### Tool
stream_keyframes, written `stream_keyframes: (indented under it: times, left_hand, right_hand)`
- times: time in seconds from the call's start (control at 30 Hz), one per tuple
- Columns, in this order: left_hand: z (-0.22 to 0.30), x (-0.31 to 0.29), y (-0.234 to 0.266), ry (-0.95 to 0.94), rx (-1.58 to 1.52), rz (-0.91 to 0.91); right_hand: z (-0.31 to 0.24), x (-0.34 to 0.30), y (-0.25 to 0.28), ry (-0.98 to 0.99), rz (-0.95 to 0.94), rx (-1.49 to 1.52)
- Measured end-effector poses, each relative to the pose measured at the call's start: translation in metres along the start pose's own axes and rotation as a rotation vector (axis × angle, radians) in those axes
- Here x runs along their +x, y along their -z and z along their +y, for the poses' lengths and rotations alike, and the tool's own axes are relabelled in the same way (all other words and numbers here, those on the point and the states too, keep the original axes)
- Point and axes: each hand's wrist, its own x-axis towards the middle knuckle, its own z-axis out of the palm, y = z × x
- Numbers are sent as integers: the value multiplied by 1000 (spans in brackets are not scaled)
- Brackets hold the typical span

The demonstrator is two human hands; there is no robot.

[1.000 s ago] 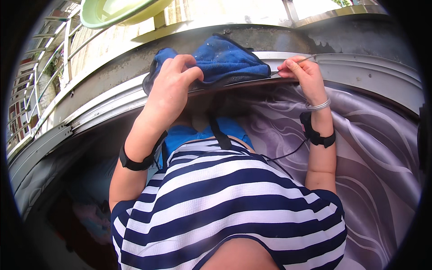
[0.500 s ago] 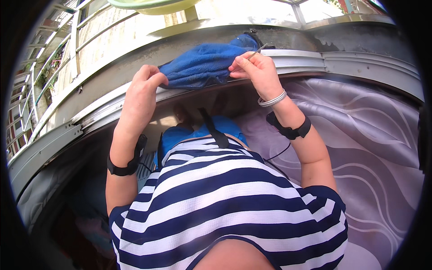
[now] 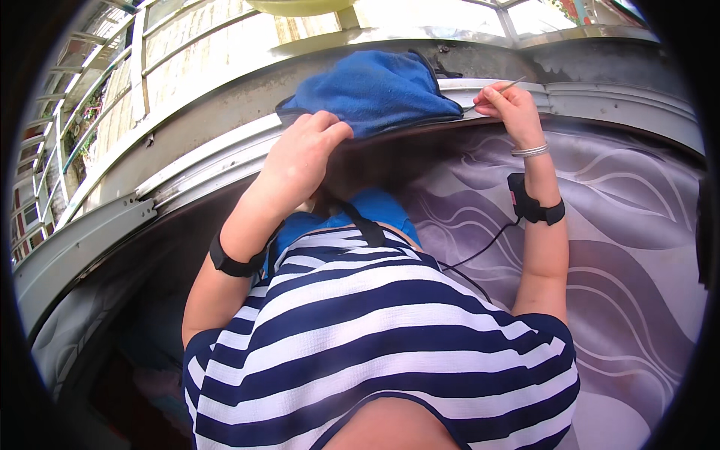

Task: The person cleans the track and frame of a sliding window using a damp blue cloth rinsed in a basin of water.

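A blue cloth [image 3: 375,90] with a dark edging lies bunched over the window ledge, its right corner drawn out to a point. At its near edge, my left hand [image 3: 298,159] is closed, thumb and fingers pinching the fabric. Off the cloth's right corner, my right hand [image 3: 514,114] pinches a thin, pointed rod [image 3: 514,83] that sticks up past the fingers; its exact kind is too small to make out. Something thin and dark spans the small gap between the cloth's corner and my right fingertips.
A metal window track [image 3: 217,154] runs along the ledge in front of me. Beyond it are white bars [image 3: 139,56] and a yellow-green basin [image 3: 300,6]. Purple-grey patterned fabric [image 3: 630,225] spreads out on the right. A cable [image 3: 491,244] hangs from my right wrist strap.
My right hand has moved right, away from the cloth, with the thin rod. My left hand has shifted right along the near edge, and the cloth now lies more spread out.
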Motion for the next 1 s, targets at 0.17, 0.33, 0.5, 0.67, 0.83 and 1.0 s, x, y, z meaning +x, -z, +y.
stream_keyframes:
  times: [0.17, 0.33, 0.5, 0.67, 0.83, 1.0]
  left_hand:
    - [-3, -1, -9, 23, 111, -11]
    - [-18, -29, 22, 177, 210, -34]
    - [-30, -51, 51, 327, 224, -19]
    - [-9, -29, 30, 231, 194, -43]
    - [19, 25, -3, 61, 78, 25]
    - [35, 59, -42, -43, 130, -31]
  right_hand:
    - [4, -7, -34, 74, 11, 209]
    - [-4, -17, -121, 69, -164, 439]
    - [-24, -19, -156, 203, -313, 261]
    - [-18, -12, -79, 194, -207, -33]
    - [-9, -22, -3, 158, 58, -177]
    - [9, -27, -13, 573, 330, -743]
